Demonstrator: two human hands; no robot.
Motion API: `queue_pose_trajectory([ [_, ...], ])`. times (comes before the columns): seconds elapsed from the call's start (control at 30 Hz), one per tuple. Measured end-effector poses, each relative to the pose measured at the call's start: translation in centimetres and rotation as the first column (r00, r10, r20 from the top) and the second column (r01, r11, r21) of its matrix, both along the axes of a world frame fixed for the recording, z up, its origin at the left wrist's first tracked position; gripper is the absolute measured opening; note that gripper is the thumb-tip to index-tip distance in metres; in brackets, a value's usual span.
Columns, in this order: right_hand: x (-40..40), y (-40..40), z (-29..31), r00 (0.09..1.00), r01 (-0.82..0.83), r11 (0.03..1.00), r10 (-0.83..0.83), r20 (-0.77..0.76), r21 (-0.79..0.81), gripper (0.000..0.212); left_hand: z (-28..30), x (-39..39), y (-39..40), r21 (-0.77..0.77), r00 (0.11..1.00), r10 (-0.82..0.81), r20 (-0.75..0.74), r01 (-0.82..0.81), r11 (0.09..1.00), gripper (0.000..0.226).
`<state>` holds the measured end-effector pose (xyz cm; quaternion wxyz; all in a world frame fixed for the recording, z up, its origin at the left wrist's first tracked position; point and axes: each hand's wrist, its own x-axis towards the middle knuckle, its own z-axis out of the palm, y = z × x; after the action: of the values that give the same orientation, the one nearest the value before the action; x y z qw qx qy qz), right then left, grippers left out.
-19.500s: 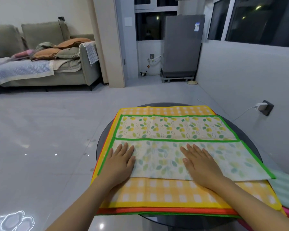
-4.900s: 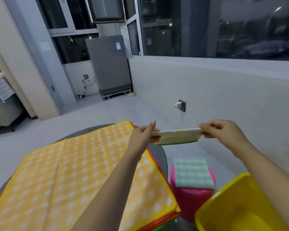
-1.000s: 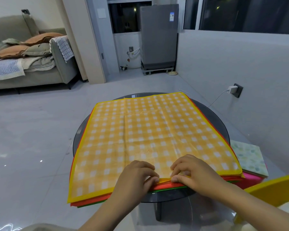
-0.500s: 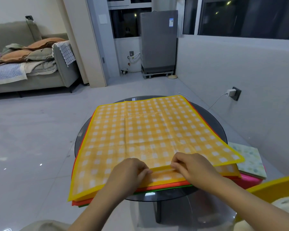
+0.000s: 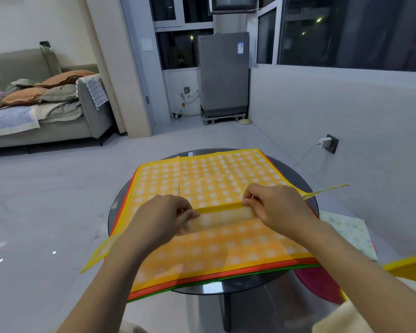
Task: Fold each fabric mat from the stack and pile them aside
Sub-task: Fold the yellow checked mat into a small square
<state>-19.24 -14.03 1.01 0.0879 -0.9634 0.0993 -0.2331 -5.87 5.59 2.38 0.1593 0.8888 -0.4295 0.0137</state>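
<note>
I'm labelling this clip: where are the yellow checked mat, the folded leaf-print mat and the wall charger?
yellow checked mat (image 5: 216,188): head view, flat far half.
folded leaf-print mat (image 5: 346,230): head view, top face.
wall charger (image 5: 324,141): head view, white plug body.

View: one camera on the person's head.
Faces: forward and down.
Near: the left hand (image 5: 165,218) and right hand (image 5: 275,209), close below.
Far: grey sofa (image 5: 46,111), beyond the hands, left.

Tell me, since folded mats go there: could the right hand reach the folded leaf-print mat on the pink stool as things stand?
Probably yes: the folded leaf-print mat lies just beside the right hand with nothing between, though that hand now pinches the yellow checked mat.
</note>
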Motion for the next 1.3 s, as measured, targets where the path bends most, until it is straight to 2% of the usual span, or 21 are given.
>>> queue_pose_trajectory([
  [0.17,0.5,-0.3,3.8,0.998,-0.003,0.999,0.007,0.068,-0.047,0.016,3.8,1.1,0.0,-0.042,1.000,-0.015,-0.011,0.015,0.999,0.026],
  [0.27,2.5,-1.2,4.7,0.994,0.036,0.996,-0.027,0.106,-0.080,0.014,4.3,2.8,-1.2,-0.092,0.988,0.069,0.135,-0.057,0.994,0.025],
  [0.37,5.0,-2.7,3.5,0.995,0.026,0.998,-0.020,0.102,-0.053,0.013,2.9,4.6,-3.0,-0.151,0.966,0.140,0.216,-0.109,0.983,0.015],
  [0.5,8.2,-4.6,0.7,0.989,0.039,0.995,-0.025,0.145,-0.094,0.011,-0.4,7.8,-5.3,-0.180,0.953,0.135,0.272,-0.087,0.980,0.019],
  [0.63,11.5,-6.4,-2.5,0.984,0.085,0.991,-0.067,0.164,-0.104,0.004,-3.7,11.1,-7.3,-0.256,0.942,0.142,0.303,-0.063,0.965,0.014],
  [0.73,13.7,-7.9,-5.4,0.989,0.092,0.990,-0.079,0.122,-0.109,0.004,-6.4,12.8,-8.6,-0.174,0.964,0.135,0.230,-0.096,0.980,0.016],
  [0.87,14.8,-8.5,-8.3,0.990,0.091,0.995,-0.095,-0.107,-0.041,0.015,-9.2,13.5,-9.5,0.006,0.981,0.119,0.156,-0.122,0.993,0.021],
  [1.0,15.3,-8.4,-9.2,0.990,0.073,0.996,-0.065,-0.121,0.060,0.015,-10.0,13.7,-9.6,0.078,0.981,0.133,0.143,-0.145,0.986,0.021],
  [1.13,15.4,-8.3,-9.1,0.986,0.108,0.993,-0.100,-0.133,0.057,0.016,-9.8,13.2,-9.4,0.104,0.974,0.160,0.162,-0.178,0.978,0.026],
  [1.3,14.9,-6.6,-8.3,0.983,0.082,0.995,-0.072,-0.166,0.054,0.027,-9.5,10.4,-9.3,-0.007,0.972,0.136,0.190,-0.137,0.991,0.043],
])
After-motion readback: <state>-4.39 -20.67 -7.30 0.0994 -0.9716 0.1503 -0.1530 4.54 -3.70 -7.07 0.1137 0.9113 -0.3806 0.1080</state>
